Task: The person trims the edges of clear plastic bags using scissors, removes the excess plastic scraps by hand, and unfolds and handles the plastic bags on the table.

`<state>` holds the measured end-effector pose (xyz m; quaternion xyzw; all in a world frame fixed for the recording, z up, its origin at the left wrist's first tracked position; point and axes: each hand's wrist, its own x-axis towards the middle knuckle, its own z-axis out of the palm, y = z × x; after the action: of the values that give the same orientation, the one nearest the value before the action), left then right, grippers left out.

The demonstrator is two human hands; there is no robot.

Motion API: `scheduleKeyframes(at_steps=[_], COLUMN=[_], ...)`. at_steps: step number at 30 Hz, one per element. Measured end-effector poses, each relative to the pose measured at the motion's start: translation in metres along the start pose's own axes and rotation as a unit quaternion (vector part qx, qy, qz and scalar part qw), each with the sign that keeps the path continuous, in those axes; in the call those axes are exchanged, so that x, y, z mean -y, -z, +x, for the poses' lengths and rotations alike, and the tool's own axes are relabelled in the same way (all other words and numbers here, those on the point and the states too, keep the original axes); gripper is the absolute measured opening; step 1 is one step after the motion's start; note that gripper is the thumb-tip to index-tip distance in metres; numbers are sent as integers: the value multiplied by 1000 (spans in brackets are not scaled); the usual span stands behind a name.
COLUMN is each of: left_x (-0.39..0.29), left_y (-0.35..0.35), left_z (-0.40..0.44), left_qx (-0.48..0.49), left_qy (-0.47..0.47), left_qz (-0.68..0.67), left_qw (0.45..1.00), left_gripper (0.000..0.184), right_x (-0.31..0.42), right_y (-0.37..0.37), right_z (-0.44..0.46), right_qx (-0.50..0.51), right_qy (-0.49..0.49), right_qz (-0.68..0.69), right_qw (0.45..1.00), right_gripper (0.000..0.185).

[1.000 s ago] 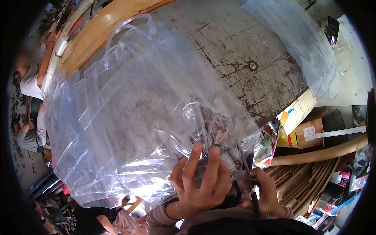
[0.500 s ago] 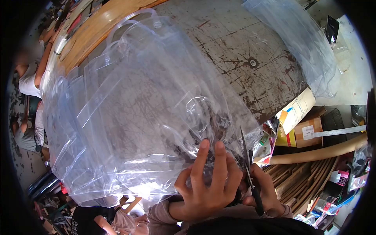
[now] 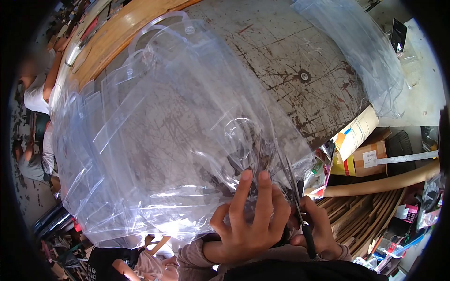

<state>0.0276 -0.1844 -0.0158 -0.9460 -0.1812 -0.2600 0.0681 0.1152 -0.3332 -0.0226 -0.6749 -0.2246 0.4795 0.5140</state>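
A clear plastic bag (image 3: 154, 117) with a looped handle lies spread over the worktable. On its near right part rests my left hand (image 3: 253, 220), back upward, fingers spread and pressing on crumpled plastic; its thumb is hidden. Just to the right, my right hand (image 3: 321, 227) grips a pair of scissors (image 3: 295, 196) with black handles. The blades point away from me at the right edge of the bag, beside my left fingers. Glare on the plastic hides whether the blades are cutting into it.
More clear plastic (image 3: 356, 51) lies at the table's far right, near a phone (image 3: 398, 35). To the right are a cardboard box (image 3: 370, 152), a metal ruler (image 3: 408, 157) and stacked brown strips (image 3: 361, 215). Other people (image 3: 37, 98) sit at the left.
The scissors' blades have shifted slightly to the left and tilted, while my right hand stays around the handles. My left hand has hardly moved on the plastic.
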Motion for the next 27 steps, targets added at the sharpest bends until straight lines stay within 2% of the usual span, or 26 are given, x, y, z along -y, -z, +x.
scheduleKeyframes(at_steps=[13, 15, 16, 18, 19, 21, 22, 27], left_x=[3, 3, 2, 2, 3, 0, -2, 0], left_y=[-1, 0, 0, 3, 4, 1, 0, -3], left_z=[-2, -1, -1, -1, -1, -2, -2, -4], left_qx=[6, 5, 5, 13, 27, 11, 7, -1], left_qy=[-11, 2, 14, 8, -2, 8, 23, 42], left_qz=[-4, 6, 15, -4, -28, -16, -26, -11], left_qw=[1000, 1000, 1000, 1000, 999, 1000, 999, 999], left_gripper=[8, 2, 5, 4, 12, 12, 11, 6], right_x=[0, -2, -4, -6, -6, -1, 15, 7], right_y=[3, 2, 1, -3, -3, -3, -10, -11], right_z=[-2, -3, -4, -5, -5, -4, -1, -1], right_qx=[4, 2, 7, -24, -17, -3, -28, -36], right_qy=[-37, -47, -42, -56, -50, -78, -73, -56], right_qz=[12, 41, 38, 117, 114, 79, 95, 109], right_qw=[999, 998, 998, 991, 992, 994, 992, 992], right_gripper=[69, 69, 69, 69, 69, 78, 78, 79])
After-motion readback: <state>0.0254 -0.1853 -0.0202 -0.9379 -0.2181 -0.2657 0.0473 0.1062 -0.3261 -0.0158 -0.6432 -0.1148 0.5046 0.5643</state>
